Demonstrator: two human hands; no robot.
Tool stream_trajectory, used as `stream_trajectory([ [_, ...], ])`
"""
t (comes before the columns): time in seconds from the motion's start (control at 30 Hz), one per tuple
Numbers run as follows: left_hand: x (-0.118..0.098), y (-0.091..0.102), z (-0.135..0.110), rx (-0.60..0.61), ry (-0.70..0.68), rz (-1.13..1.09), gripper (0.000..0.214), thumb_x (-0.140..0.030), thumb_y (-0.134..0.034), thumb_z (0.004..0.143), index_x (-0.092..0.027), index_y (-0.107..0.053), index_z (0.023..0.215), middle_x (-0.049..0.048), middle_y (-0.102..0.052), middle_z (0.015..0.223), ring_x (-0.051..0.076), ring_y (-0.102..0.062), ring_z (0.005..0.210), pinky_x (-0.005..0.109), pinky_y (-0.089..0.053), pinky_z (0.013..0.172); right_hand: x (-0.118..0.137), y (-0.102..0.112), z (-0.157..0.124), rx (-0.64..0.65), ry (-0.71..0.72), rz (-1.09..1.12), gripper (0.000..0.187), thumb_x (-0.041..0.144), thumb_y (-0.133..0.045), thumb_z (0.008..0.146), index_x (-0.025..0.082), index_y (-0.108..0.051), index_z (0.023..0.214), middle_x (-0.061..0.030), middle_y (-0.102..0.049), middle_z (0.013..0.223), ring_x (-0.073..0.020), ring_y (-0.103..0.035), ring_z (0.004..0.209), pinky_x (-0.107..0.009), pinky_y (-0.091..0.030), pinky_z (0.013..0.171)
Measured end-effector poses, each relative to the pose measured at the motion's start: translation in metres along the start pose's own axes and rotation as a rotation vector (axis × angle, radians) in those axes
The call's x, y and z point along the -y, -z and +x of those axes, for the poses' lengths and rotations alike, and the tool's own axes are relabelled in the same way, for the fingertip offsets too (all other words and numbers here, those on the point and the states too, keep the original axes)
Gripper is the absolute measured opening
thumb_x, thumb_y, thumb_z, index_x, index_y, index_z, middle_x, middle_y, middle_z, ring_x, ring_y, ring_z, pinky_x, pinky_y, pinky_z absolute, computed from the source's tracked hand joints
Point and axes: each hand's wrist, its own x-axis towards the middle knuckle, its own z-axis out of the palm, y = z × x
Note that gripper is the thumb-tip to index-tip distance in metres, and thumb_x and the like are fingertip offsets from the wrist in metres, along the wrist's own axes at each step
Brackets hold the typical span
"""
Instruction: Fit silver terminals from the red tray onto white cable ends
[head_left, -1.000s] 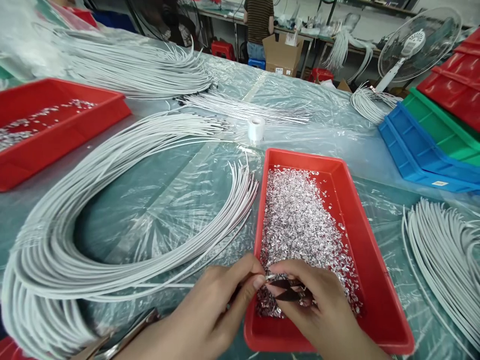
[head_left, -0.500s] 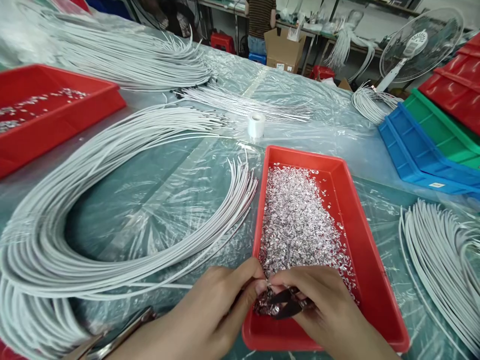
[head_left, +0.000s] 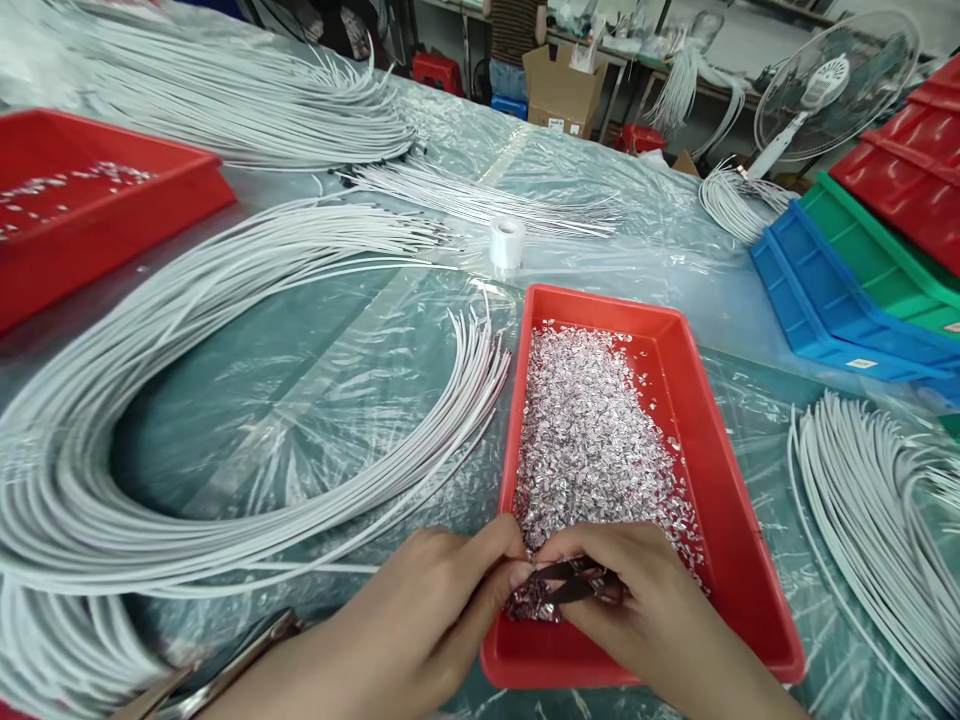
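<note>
My left hand (head_left: 450, 590) is closed, thumb and forefinger pinching the end of a white cable (head_left: 322, 568), which runs in from the left and passes behind the hand. My right hand (head_left: 630, 590) is wrapped round small dark scissors (head_left: 574, 580), whose blades point left at my left fingertips. Its own fingertips come up close to the pinched end, which is mostly hidden. Both hands are over the near part of a red tray (head_left: 750, 590) holding a heap of small shiny silvery pieces (head_left: 592, 430).
A large looped bundle of white cables (head_left: 67, 450) lies left, another bundle (head_left: 862, 500) right. Beyond the tray stands a white roll (head_left: 508, 243). A second red tray (head_left: 112, 235) is far left; stacked blue bins (head_left: 810, 300) stand right. A metal tool (head_left: 225, 670) lies by my left forearm.
The scissor blades have swung up toward my left fingertips and look closer together. The whole view has shifted slightly; both hands stay over the tray.
</note>
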Motion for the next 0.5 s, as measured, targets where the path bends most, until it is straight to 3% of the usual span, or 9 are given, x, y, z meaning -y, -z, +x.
stream_trajectory([
  [0.23,0.0041,-0.0023,-0.0045,0.059,-0.014,0.057,0.018,-0.024,-0.033,0.098,-0.021,-0.05,0.093,-0.0013,-0.058,0.067,0.014,-0.055,0.056,0.023,-0.037,0.053,0.0001,0.0028,0.0023,0.137,-0.089,0.129,0.018,0.024,-0.051,0.088,0.02,-0.062,0.074,0.0019,-0.062,0.063,-0.0107,-0.053,0.053,-0.022,-0.038,0.049],
  [0.5,0.0077,-0.0023,-0.0044,0.102,-0.056,0.086,0.019,-0.027,-0.032,0.099,-0.021,-0.05,0.093,-0.0005,-0.06,0.072,0.015,-0.056,0.06,0.023,-0.038,0.055,-0.0003,0.0026,0.0027,0.18,-0.114,0.176,0.016,0.022,-0.051,0.088,0.019,-0.059,0.075,0.0025,-0.058,0.066,-0.0091,-0.051,0.057,-0.021,-0.037,0.051],
])
